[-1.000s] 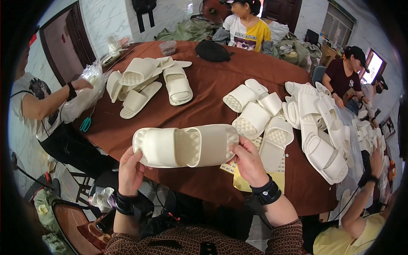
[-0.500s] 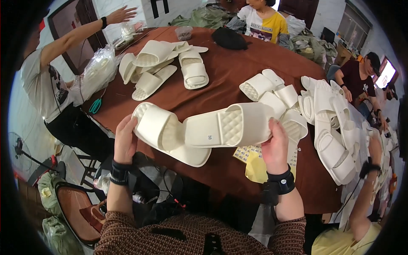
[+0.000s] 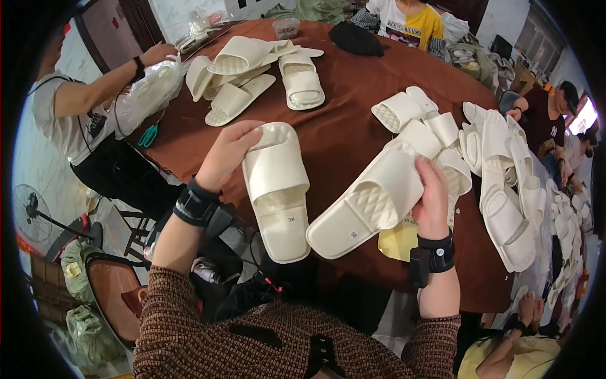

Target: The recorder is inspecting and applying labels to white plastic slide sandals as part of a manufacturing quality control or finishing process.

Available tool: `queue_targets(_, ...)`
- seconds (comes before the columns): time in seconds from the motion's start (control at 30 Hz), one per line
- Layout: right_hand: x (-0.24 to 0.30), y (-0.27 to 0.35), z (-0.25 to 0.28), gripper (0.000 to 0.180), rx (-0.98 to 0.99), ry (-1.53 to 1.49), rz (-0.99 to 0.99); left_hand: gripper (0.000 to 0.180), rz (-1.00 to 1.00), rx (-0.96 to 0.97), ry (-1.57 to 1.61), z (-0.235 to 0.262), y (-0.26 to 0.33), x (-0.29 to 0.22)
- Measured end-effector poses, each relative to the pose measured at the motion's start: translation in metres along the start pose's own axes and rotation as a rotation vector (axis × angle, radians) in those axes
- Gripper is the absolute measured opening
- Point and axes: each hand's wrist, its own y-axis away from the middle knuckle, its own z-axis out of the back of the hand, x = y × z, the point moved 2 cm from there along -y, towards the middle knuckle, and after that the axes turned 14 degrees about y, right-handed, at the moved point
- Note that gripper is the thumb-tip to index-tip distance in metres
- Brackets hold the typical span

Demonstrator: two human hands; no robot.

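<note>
My left hand [image 3: 228, 155] is closed on the toe end of a cream slide slipper [image 3: 276, 167], which hangs with its heel toward me. A second cream slide slipper [image 3: 372, 199] is gripped at its toe end by my right hand [image 3: 432, 197]; its heel points down and to the left. Both footbeds face me, each with a small white label near the heel. The two heels lie close together in the middle, over the table's near edge. Under the right slipper, a yellow sticker sheet [image 3: 396, 245] is partly hidden.
Cream slippers lie in a far-left pile [image 3: 243, 79], a right group [image 3: 429, 132] and a long stack [image 3: 502, 183] on the brown-covered table [image 3: 344, 110]. Teal-handled scissors [image 3: 148, 136] rest at the left edge. Co-workers sit or stand around. A chair [image 3: 113, 297] stands lower left.
The slippers have turned from lying sideways and overlapping to heels toward me, with both labels showing. My left hand rose. The co-worker at left lowered an arm to a plastic bag.
</note>
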Motion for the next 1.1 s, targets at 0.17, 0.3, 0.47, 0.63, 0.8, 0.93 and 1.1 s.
queue_targets(0.17, -0.005, -0.002, 0.000, 0.020, 0.062, 0.064, -0.080, 0.029, -0.034, 0.158, -0.329, -0.024, -0.029, 0.004)
queue_targets(0.3, -0.009, -0.006, 0.001, 0.020, 0.049, 0.046, -0.070, 0.030, 0.084, 0.199, -0.227, -0.035, -0.047, 0.018)
queue_targets(0.47, -0.015, -0.011, 0.005, 0.025, 0.005, 0.094, -0.102, 0.034, 0.028, 0.192, -0.258, -0.038, -0.035, 0.024)
queue_targets(0.63, -0.020, -0.014, 0.007, 0.031, 0.035, 0.146, -0.125, 0.038, -0.617, 0.242, -0.922, -0.051, 0.032, 0.009)
queue_targets(0.8, -0.021, -0.012, 0.008, 0.038, 0.048, 0.185, -0.151, 0.063, -0.521, 0.459, -0.958, -0.061, 0.087, 0.025)
queue_targets(0.93, -0.026, -0.011, 0.003, 0.043, 0.061, 0.158, -0.135, 0.076, -0.520, 0.454, -0.948, -0.061, 0.101, 0.044)
queue_targets(1.1, -0.031, -0.004, -0.006, 0.041, 0.166, 0.633, 0.278, 0.073, -0.581, 0.408, -1.032, -0.069, 0.108, 0.059)
